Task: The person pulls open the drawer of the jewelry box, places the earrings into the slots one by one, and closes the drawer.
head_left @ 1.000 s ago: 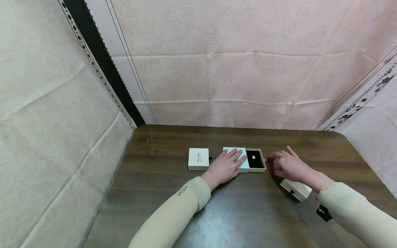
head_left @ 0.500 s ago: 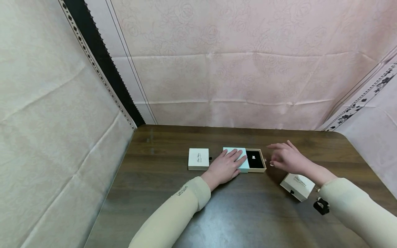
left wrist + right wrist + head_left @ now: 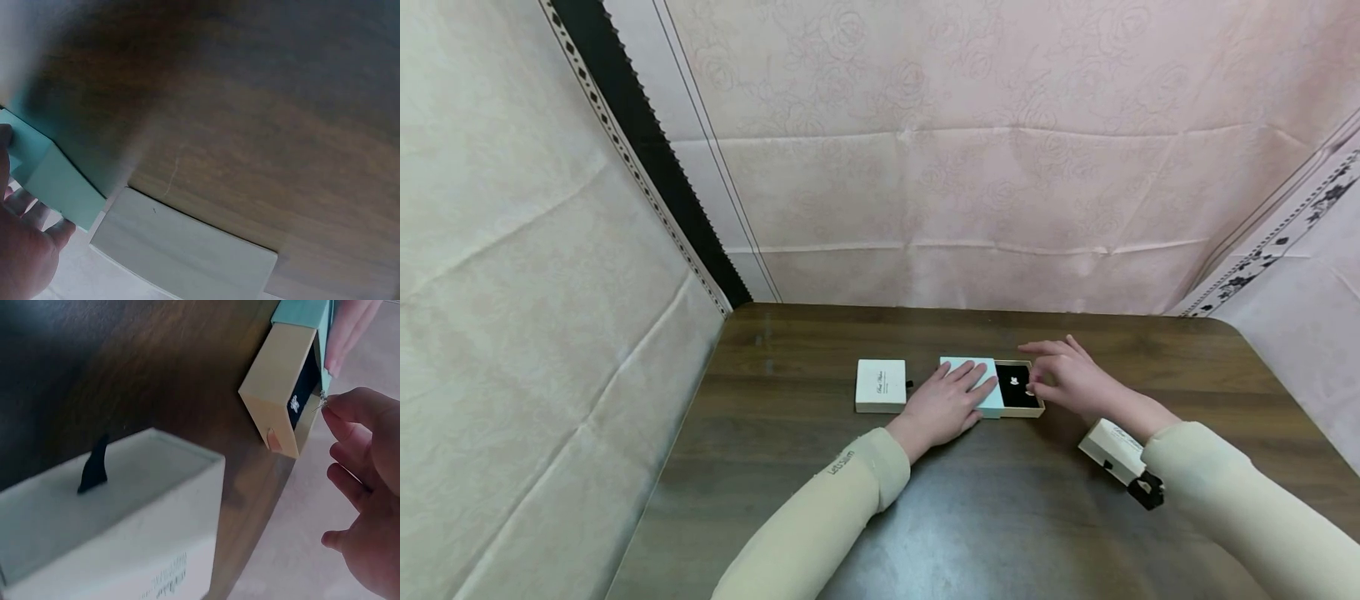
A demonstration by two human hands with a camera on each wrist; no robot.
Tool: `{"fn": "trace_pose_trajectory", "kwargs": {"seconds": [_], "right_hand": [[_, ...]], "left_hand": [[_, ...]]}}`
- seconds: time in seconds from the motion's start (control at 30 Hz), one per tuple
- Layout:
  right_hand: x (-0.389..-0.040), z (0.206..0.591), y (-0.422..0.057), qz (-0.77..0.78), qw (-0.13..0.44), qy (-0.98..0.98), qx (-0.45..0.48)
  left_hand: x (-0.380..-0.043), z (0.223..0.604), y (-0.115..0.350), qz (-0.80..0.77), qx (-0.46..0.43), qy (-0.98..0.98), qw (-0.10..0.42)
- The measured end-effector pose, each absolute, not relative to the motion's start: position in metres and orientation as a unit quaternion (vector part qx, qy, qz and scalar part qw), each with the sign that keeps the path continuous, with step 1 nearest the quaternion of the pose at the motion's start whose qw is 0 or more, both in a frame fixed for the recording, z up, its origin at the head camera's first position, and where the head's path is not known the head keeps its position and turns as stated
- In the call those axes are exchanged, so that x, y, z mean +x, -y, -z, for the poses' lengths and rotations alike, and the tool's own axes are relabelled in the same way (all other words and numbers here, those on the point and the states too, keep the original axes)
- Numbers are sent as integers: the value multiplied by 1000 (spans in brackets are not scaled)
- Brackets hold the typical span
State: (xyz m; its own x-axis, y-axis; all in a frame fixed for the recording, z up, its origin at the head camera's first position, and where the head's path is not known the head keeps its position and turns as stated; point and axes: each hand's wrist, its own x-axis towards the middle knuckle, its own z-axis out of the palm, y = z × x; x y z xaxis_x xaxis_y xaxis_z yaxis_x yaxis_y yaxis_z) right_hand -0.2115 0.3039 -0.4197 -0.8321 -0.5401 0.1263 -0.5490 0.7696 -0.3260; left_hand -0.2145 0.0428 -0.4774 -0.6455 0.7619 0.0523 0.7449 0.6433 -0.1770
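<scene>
My left hand (image 3: 942,406) rests with spread fingers on the mint sleeve (image 3: 992,406) of a small jewelry box. The box's cream drawer (image 3: 275,369) is pulled out to the right. In it lies a black insert (image 3: 1009,374) bearing a small silver earring (image 3: 295,404). My right hand (image 3: 1075,383) is over the drawer's right end. Between thumb and index finger it pinches another small silver earring (image 3: 322,400) with a thin post, close over the insert. The other fingers of that hand are apart from the earring.
A white box (image 3: 880,385) with a black pull tab lies left of the mint one. Another white box (image 3: 1111,450), set at an angle, lies below my right wrist, partly hidden by it. The brown wooden table (image 3: 820,342) ends at patterned cloth hangings (image 3: 985,208).
My right hand has moved left, from beside the drawer to over its right end, with the earring pinched. The left hand and the boxes have stayed in place.
</scene>
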Motion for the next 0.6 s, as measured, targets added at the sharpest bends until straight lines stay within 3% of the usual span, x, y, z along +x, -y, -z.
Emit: {"fn": "trace_pose_trajectory", "kwargs": {"seconds": [0.6], "right_hand": [[-223,443,-293,-204,-5,941,271]], "left_hand": [[-214,477,-43,-70,-418,904,61]]}}
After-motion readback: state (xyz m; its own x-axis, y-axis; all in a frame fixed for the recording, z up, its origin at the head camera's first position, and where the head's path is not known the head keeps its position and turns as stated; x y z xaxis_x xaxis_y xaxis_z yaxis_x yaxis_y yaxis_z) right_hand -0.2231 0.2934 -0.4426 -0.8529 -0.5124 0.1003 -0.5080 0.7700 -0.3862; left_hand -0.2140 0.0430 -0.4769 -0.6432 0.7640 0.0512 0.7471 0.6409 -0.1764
